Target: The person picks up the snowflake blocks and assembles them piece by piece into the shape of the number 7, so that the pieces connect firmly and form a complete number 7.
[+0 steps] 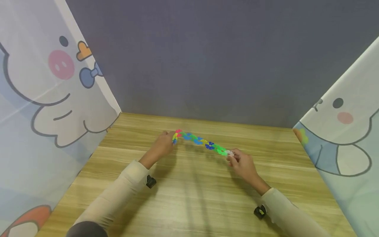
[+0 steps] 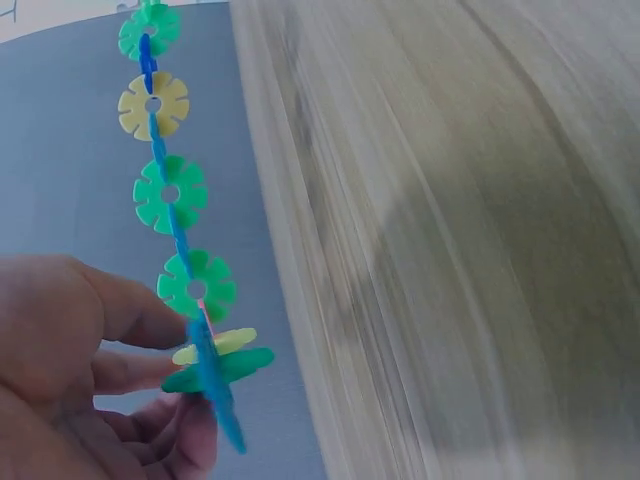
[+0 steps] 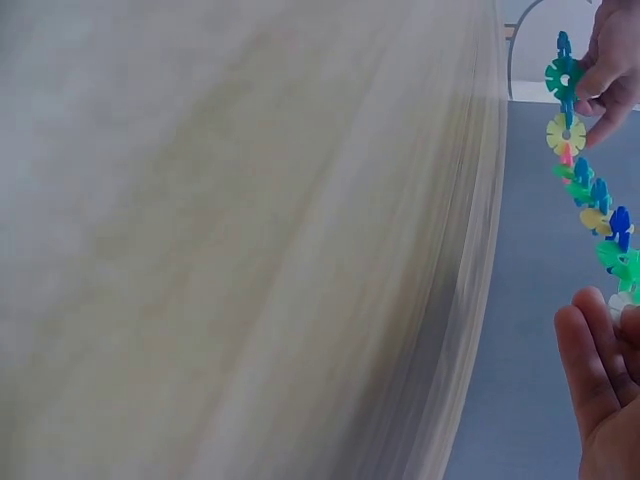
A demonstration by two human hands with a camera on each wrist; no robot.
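Observation:
A chain of interlocking plastic snowflake discs [image 1: 210, 145] spans the gap between my two hands, raised above the table. Its slotted round pieces are green, blue, yellow, pink and white. My left hand [image 1: 164, 144] pinches the left end, where blue, green and yellow discs [image 2: 235, 342] cross one another in the left wrist view. At the other end, my right hand [image 1: 243, 164] pinches the white disc [image 1: 230, 153] between thumb and fingers. Part of that white disc is hidden by the fingers. In the right wrist view the chain [image 3: 597, 195] curves from one hand to the other.
A wood-grain table [image 1: 189, 197] lies below both hands. Behind it stands a dark grey panel [image 1: 201, 59]. Cartoon-printed panels rise along the left side [image 1: 26, 131] and the right side [image 1: 355, 141]. A small black device [image 1: 150, 181] sits at the left cuff.

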